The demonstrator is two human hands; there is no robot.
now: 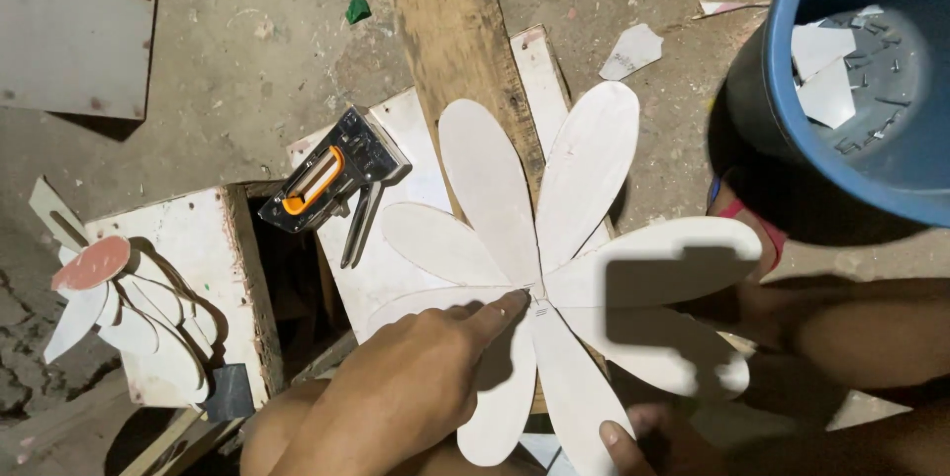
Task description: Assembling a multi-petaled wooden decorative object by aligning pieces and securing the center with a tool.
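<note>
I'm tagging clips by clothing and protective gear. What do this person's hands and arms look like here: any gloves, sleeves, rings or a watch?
Both are bare. The left hand shows no glove, ring or watch, and its forearm has no sleeve. Only the fingers of the right hand are in view, ungloved, nails short and unpainted.

The flat white petal-shaped cutouts (554, 268) look like smooth matt board. The staple gun (336, 179) is shiny grey metal with an orange plastic insert. The brown plank (455, 31) is rough, worn wood; the blue bucket (792, 70) is smooth plastic.
</note>
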